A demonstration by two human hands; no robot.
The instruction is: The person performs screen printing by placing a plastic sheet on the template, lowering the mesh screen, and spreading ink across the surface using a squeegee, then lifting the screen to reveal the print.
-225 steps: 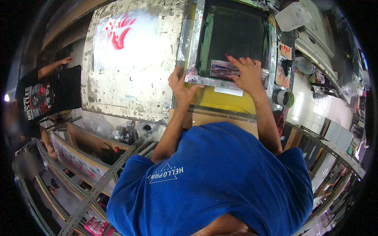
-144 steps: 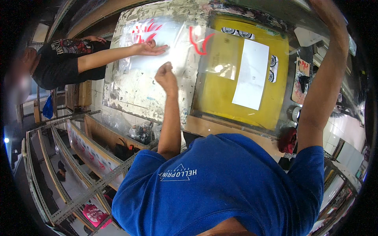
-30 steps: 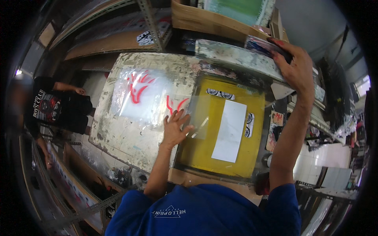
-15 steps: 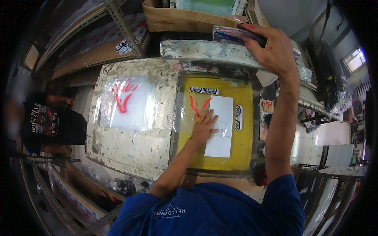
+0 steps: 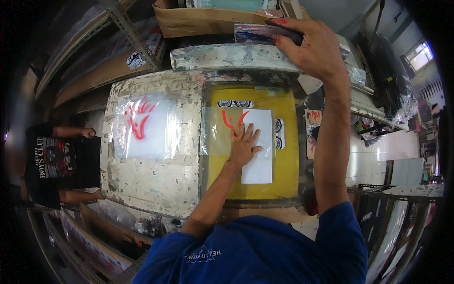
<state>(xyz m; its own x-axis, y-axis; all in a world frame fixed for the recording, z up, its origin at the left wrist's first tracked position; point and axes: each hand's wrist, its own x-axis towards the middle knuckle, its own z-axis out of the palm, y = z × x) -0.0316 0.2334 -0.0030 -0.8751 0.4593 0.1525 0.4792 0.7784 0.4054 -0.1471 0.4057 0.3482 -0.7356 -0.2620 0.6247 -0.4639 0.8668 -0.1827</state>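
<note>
A pale, paint-worn table [image 5: 153,184] stood to the left, with a yellow board [image 5: 284,175] beside it on the right. On the board's left half a clear sheet [image 5: 213,142] lay flat, its long axis seemingly left to right, overlapping a white paper [image 5: 257,171] that ran near to far. A stained block [image 5: 250,35] sat at the far side, the right hand's [image 5: 318,53] grip closed about its right end. The left hand [image 5: 242,147], the nearer, rested right on the sheet, grip spread wide. Glossy and see-through, the sheet bore red curved marks [image 5: 225,119] by the fingertips.
</note>
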